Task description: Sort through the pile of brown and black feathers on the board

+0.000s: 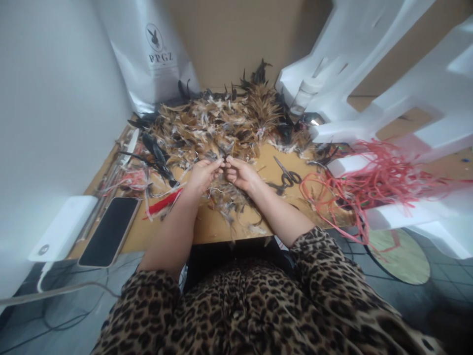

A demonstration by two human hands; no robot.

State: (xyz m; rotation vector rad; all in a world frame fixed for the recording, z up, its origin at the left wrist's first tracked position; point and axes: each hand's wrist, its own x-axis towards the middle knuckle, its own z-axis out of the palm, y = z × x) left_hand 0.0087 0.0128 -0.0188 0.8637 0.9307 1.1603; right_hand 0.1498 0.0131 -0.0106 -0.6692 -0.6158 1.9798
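My left hand (207,173) and my right hand (239,172) meet at the middle of the table, thumbs and fingertips pinched together close to each other. Between them is a small feather (222,154), dark and brownish, partly hidden by my fingers. Just beyond lies a big heap of brown and black feathers (210,118). Below my hands are loose greyish feather scraps (225,199) and a thin white thread (218,189). Dark-handled scissors (288,175) lie partly spread to the right of my right hand.
Pink-red plastic strips (384,172) hang over white foam pieces (399,214) at the right. A phone (110,231) and a white power bank (64,227) lie front left. A silvery bag (148,64) and a clear bottle (305,96) stand behind. A round stool (402,256) is below right.
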